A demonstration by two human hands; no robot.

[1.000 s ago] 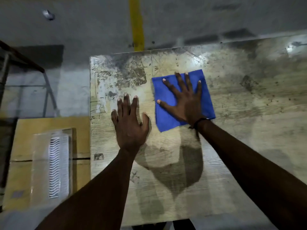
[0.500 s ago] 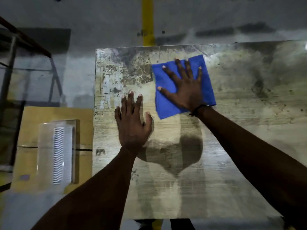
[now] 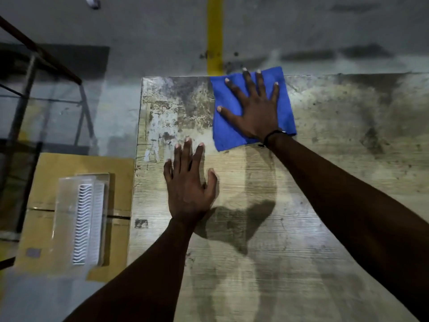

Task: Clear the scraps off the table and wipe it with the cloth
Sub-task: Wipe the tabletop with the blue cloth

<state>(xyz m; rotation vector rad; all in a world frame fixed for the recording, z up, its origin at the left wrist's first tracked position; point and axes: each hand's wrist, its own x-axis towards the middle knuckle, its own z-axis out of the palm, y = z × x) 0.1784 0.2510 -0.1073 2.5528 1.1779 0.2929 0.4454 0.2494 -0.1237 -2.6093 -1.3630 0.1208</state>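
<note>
Two hands: both of yours lie flat on the tabletop (image 3: 301,228) in the head view, the only view given.
Right hand: your right hand (image 3: 256,112) presses the blue cloth (image 3: 232,133) with fingers spread and straight; it pins the cloth rather than gripping it.
Left hand: your left hand (image 3: 189,189) rests palm down on bare wood, fingers extended, holding nothing, just short of the cloth's near left corner.
Cloth position: it sits at the far edge of the tabletop, with its far corner hanging slightly past the edge over the floor (image 3: 139,31).
What has changed: over the last second you have pushed the cloth away from you, from the middle of the surface up to the far edge, while your left hand has stayed braced in much the same spot.
Meaning for the task: that looks like one full forward stroke completed; the lane under your right arm is probably wiped, and the stroke has nowhere further to go.
Scraps: no loose scraps stand out, only dark specks and stains, thicker to the right and at the far left corner; whether those are removable dirt or worn finish you cannot tell from here.
Remaining work: judging by the marks, the right half and left corner probably need passes.
Off the tabletop: a cardboard box (image 3: 46,182) with a clear plastic tray (image 3: 81,217) on it stands at your left.
</note>
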